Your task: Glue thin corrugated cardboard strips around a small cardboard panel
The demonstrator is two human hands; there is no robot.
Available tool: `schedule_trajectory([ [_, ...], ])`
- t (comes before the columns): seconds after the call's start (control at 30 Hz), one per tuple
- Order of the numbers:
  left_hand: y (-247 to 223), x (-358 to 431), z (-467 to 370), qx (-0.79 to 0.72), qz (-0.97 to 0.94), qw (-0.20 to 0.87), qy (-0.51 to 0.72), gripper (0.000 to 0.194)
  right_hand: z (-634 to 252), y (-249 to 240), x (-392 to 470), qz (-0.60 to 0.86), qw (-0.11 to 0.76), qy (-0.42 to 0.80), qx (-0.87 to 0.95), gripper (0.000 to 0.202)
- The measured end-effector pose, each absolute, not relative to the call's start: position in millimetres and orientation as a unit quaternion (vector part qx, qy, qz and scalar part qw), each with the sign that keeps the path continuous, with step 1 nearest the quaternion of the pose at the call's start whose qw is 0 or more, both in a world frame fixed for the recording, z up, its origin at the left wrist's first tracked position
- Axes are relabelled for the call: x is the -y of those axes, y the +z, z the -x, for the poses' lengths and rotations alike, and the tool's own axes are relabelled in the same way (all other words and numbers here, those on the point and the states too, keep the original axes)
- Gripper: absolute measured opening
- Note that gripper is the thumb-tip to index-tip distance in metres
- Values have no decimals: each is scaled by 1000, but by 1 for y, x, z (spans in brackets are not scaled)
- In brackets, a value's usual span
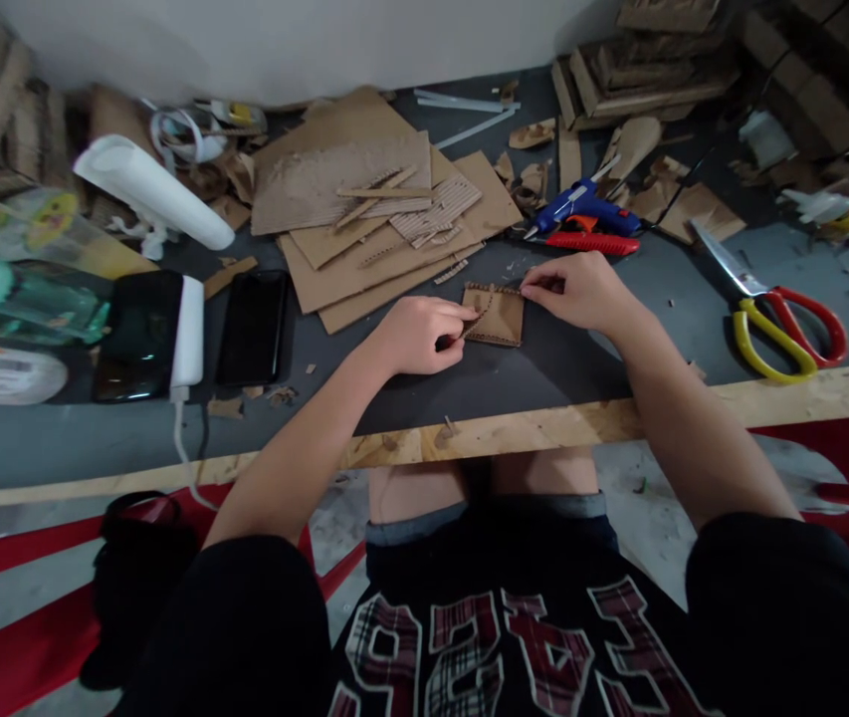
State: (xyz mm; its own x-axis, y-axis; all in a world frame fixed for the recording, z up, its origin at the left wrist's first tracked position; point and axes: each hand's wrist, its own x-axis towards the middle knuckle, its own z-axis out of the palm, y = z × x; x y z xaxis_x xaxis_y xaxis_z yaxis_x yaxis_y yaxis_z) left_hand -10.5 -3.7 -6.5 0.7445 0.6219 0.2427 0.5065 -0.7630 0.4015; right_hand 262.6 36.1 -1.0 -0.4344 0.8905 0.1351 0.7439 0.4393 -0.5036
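A small square of brown cardboard (500, 319) lies flat on the dark grey tabletop (543, 368), just beyond the wooden front edge. My left hand (418, 335) is curled at its left side and pinches a thin corrugated cardboard strip (481, 311) that runs across the square. My right hand (579, 290) presses its fingertips on the square's top right corner, where a strip lines the upper edge.
A stack of cardboard sheets (364, 214) lies behind the square. A blue glue gun (580, 207) and red tool (592, 242) sit right of it, red-and-yellow scissors (774, 309) farther right. Two phones (252, 327) and a white roll (151, 192) lie left.
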Motion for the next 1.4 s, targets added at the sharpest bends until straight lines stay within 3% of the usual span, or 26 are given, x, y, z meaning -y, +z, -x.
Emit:
schedule_trajectory([
  [0.8, -6, 4, 10, -308, -924, 117, 194, 26, -261, 2, -32, 491, 186, 170, 834, 20],
  [0.97, -7, 4, 10, -301, -929, 88, 197, 26, -255, 0, -29, 489, 156, 115, 850, 21],
  [1.4, -8, 4, 11, -307, -925, 112, 191, 25, -255, -5, -32, 481, 158, 120, 854, 22],
])
